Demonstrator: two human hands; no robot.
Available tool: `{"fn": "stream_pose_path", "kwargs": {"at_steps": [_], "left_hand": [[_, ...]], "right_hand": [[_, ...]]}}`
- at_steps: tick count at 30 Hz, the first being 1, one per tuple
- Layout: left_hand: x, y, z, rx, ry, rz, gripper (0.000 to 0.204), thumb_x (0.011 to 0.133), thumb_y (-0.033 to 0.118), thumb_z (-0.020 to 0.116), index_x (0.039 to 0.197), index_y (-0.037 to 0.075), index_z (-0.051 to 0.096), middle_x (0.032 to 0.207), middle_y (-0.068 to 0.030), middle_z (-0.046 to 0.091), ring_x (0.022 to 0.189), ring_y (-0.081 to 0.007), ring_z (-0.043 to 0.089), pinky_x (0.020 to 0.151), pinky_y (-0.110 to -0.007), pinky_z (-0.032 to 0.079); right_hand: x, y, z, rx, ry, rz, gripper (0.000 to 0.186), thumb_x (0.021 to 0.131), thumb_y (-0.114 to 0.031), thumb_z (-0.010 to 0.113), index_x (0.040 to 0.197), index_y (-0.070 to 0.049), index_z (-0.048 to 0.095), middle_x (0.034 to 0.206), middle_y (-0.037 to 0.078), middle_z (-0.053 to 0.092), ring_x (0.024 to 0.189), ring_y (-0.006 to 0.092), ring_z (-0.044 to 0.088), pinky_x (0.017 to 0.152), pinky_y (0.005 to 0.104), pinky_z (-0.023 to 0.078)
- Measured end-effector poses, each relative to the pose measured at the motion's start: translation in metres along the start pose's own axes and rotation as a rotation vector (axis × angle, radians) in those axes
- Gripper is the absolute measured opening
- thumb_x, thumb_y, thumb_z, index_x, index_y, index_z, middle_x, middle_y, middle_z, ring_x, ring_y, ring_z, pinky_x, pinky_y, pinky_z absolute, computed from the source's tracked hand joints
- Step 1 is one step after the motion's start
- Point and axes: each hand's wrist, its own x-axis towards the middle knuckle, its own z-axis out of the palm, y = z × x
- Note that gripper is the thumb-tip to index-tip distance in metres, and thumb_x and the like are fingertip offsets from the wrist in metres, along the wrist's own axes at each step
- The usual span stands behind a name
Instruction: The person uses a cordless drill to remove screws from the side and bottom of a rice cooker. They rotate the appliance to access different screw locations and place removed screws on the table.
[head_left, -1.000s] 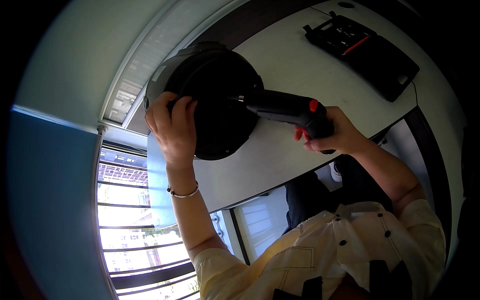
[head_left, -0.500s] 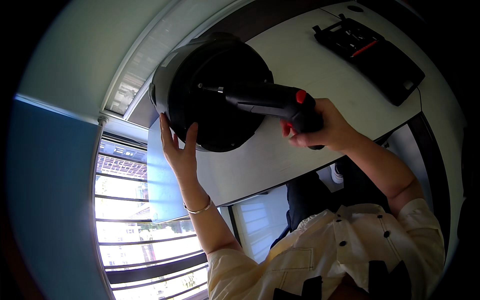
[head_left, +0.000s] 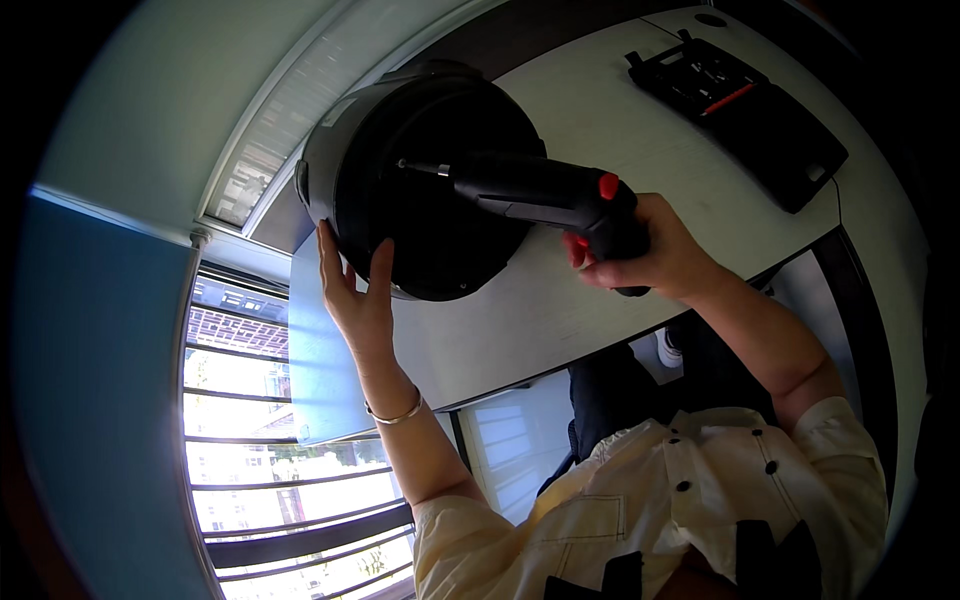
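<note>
A round kitchen appliance, much like an electric cooker [head_left: 350, 140], lies on its side on the pale table [head_left: 610, 140]. Its black underside faces right, towards the power screwdriver. My right hand [head_left: 665, 250] is wrapped around the handle of this black cordless screwdriver [head_left: 530, 190] with red buttons. The metal bit reaches a small screw spot on the black underside; whether it sits in the screw is too small to tell. My left hand [head_left: 360, 300] rests against the cooker's lower edge, fingers stretched along the outside wall and thumb apart on the underside.
An open black tool case [head_left: 745, 120] with bits and a red strip lies at the table's far right. A window ledge [head_left: 265, 150] runs close behind the cooker. A barred window [head_left: 290, 430] and blue panel [head_left: 110, 370] stand on the left.
The screwdriver's rear end has shifted very slightly right and down, its bit staying at the same spot. The whole view has moved a little; my left hand keeps its place on the cooker.
</note>
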Motion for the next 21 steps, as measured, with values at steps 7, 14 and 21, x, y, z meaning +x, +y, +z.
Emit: {"fn": "stream_pose_path", "kwargs": {"at_steps": [7, 14, 21], "left_hand": [[-0.0001, 0.0028, 0.0009, 0.000, -0.003, -0.011, 0.074, 0.076, 0.021, 0.076, 0.136, -0.002, 0.039, 0.137, -0.0246, 0.041, 0.127, -0.0369, 0.042, 0.098, -0.045, 0.043], [0.0004, -0.0002, -0.0001, 0.005, 0.000, 0.003, 0.074, 0.076, 0.021, 0.075, 0.136, -0.002, 0.039, 0.136, -0.0245, 0.042, 0.126, -0.0366, 0.043, 0.097, -0.045, 0.044], [0.0006, 0.0017, 0.0000, -0.025, -0.004, -0.001, 0.074, 0.075, 0.018, 0.076, 0.136, -0.003, 0.039, 0.136, -0.0242, 0.043, 0.125, -0.0355, 0.044, 0.096, -0.043, 0.045]], "right_hand": [[0.0017, 0.0023, -0.0028, -0.009, -0.013, -0.017, 0.025, 0.064, -0.005, 0.071, 0.087, -0.002, 0.061, 0.073, 0.006, 0.063, 0.065, 0.0117, 0.059, 0.059, 0.0257, 0.047], [0.0036, -0.0014, -0.0015, -0.001, -0.017, 0.050, 0.029, 0.061, -0.011, 0.072, 0.086, -0.002, 0.062, 0.075, 0.006, 0.062, 0.064, 0.0131, 0.059, 0.058, 0.0265, 0.048], [0.0052, 0.0035, -0.0056, -0.098, 0.002, 0.016, 0.026, 0.067, -0.011, 0.076, 0.086, -0.005, 0.061, 0.067, 0.001, 0.059, 0.058, 0.0095, 0.055, 0.053, 0.0250, 0.044]]}}
